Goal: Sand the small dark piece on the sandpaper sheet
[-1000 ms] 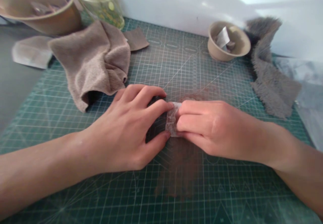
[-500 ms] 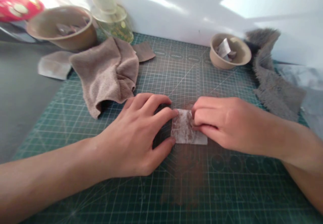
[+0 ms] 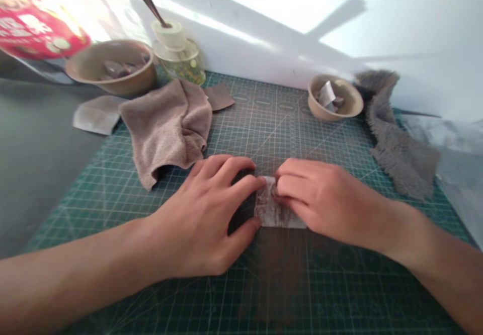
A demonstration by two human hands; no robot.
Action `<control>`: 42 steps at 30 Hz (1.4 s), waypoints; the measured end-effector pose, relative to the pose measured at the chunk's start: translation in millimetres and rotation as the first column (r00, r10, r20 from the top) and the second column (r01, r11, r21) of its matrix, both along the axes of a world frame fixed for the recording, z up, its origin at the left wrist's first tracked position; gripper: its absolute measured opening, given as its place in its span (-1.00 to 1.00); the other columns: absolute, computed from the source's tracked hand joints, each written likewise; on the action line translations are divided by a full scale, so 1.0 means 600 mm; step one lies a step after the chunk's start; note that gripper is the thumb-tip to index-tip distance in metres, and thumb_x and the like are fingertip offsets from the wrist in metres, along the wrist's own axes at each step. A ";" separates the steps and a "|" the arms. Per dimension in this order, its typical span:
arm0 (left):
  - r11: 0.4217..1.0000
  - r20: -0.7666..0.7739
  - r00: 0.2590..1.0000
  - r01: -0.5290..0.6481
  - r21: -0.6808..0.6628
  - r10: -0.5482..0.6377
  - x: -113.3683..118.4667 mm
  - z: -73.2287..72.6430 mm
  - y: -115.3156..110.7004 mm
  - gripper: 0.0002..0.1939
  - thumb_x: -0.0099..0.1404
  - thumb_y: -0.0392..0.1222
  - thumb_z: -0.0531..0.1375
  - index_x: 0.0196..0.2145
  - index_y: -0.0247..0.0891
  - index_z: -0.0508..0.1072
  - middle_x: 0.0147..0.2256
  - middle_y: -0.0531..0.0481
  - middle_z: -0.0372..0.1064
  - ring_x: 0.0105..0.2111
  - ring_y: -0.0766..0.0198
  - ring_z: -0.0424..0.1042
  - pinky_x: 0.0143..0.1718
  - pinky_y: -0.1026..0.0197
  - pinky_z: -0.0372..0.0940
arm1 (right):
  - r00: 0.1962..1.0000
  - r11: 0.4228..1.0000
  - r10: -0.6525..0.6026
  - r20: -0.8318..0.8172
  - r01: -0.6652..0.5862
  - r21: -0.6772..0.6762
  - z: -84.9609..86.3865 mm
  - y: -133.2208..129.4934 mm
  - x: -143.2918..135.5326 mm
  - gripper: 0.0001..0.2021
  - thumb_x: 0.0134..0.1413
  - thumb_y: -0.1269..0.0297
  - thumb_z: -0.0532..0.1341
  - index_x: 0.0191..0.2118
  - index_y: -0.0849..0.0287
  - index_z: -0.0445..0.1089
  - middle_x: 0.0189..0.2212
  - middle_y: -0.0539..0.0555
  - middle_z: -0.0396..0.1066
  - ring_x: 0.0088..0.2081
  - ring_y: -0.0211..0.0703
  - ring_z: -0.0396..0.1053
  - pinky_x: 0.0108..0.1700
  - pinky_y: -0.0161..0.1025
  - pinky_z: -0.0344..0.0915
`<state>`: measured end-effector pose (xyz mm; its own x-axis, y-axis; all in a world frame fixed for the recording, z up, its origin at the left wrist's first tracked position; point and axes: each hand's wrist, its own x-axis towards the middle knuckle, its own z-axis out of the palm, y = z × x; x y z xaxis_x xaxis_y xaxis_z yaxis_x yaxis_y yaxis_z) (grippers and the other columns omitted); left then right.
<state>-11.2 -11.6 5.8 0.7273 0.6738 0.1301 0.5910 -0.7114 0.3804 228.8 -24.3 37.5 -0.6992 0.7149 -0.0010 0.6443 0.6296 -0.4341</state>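
A small whitish rectangular sheet (image 3: 268, 209), streaked with reddish-brown powder, lies flat on the green cutting mat (image 3: 181, 302). My left hand (image 3: 209, 214) is spread, its thumb and index fingertips pressing the sheet's left edge. My right hand (image 3: 313, 196) is closed in a pinch over the sheet's right part. Its fingertips press down on the sheet; whatever they hold is mostly hidden, with only a small brownish bit showing. Brown dust (image 3: 281, 274) stains the mat just below the sheet.
A crumpled brown cloth (image 3: 168, 129) lies left, between two loose sheet pieces. Behind stand a larger bowl (image 3: 113, 83) and a reed diffuser (image 3: 181, 58). A small bowl (image 3: 335, 106) with bits inside and a grey fuzzy cloth (image 3: 402, 154) are at right, near the white wall (image 3: 256, 58).
My right hand has shifted left across the sheet, nearer to my left hand. My left hand keeps its place on the sheet's edge. The camera view has tilted up slightly.
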 end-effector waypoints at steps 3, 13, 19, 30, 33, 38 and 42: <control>1.000 0.002 1.000 -0.004 -0.011 0.004 0.000 0.000 -0.001 -0.56 0.29 -0.04 0.20 0.10 -0.16 0.42 0.14 -0.18 0.28 0.13 -0.16 0.24 0.12 -0.31 0.21 | 0.998 0.989 0.063 0.016 -0.060 -0.133 0.004 -0.001 0.003 -0.88 0.27 0.49 0.22 -0.29 0.15 0.40 -0.27 -0.01 0.41 -0.26 -0.21 0.37 -0.20 -0.26 0.24; 0.999 0.024 1.000 -0.013 -0.034 0.014 0.000 0.001 -0.002 -0.57 0.26 -0.07 0.22 0.08 -0.16 0.42 0.13 -0.15 0.28 0.13 -0.15 0.24 0.13 -0.31 0.20 | 0.997 0.995 0.073 0.030 -0.070 -0.077 -0.003 0.003 -0.002 -0.85 0.27 0.50 0.20 -0.34 0.16 0.38 -0.31 -0.02 0.37 -0.29 -0.21 0.34 -0.22 -0.24 0.22; 0.998 0.016 1.000 -0.016 -0.068 0.017 0.000 0.008 0.000 -0.58 0.25 -0.09 0.22 0.06 -0.17 0.43 0.13 -0.16 0.28 0.12 -0.13 0.23 0.15 -0.28 0.20 | 0.997 0.997 -0.073 0.006 0.073 0.019 -0.011 0.006 0.000 -0.86 0.31 0.46 0.17 -0.29 0.17 0.42 -0.25 0.04 0.38 -0.24 -0.14 0.35 -0.16 -0.19 0.24; 0.993 0.017 1.000 -0.016 -0.118 0.018 -0.002 0.015 0.000 -0.59 0.22 -0.13 0.21 0.04 -0.16 0.44 0.12 -0.14 0.29 0.13 -0.12 0.22 0.15 -0.26 0.20 | 0.999 0.999 -0.046 0.014 0.046 -0.002 -0.010 0.000 -0.007 -0.83 0.29 0.50 0.14 -0.31 0.16 0.42 -0.26 0.04 0.40 -0.25 -0.13 0.35 -0.17 -0.17 0.24; 0.993 0.012 1.000 -0.010 -0.121 0.012 -0.002 0.016 0.000 -0.60 0.23 -0.12 0.21 0.03 -0.17 0.44 0.13 -0.14 0.28 0.13 -0.13 0.22 0.15 -0.27 0.20 | 0.999 0.997 0.038 0.014 -0.037 -0.068 -0.010 0.000 -0.001 -0.83 0.27 0.51 0.16 -0.31 0.14 0.41 -0.28 0.01 0.40 -0.28 -0.17 0.34 -0.22 -0.20 0.24; 0.993 0.001 1.000 -0.019 -0.116 0.019 -0.003 0.016 -0.002 -0.58 0.23 -0.12 0.21 0.06 -0.17 0.43 0.14 -0.15 0.28 0.15 -0.14 0.21 0.17 -0.28 0.19 | 0.998 0.999 -0.046 -0.033 0.047 0.013 -0.016 0.002 -0.001 -0.83 0.29 0.51 0.14 -0.26 0.15 0.45 -0.23 0.05 0.42 -0.21 -0.13 0.38 -0.14 -0.18 0.28; 0.994 0.010 1.000 -0.013 -0.109 0.015 -0.002 0.014 -0.003 -0.57 0.23 -0.11 0.20 0.06 -0.17 0.43 0.15 -0.16 0.27 0.16 -0.15 0.20 0.18 -0.29 0.18 | 0.999 0.998 0.045 0.022 -0.044 -0.037 -0.010 0.007 0.001 -0.85 0.28 0.48 0.18 -0.31 0.15 0.43 -0.28 0.02 0.40 -0.30 -0.18 0.35 -0.23 -0.23 0.24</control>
<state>-12.5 -13.5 14.1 0.7166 0.6946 0.0631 0.5961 -0.6570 0.4616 229.5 -20.4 31.7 -0.7298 0.6823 -0.0434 0.6262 0.6417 -0.4428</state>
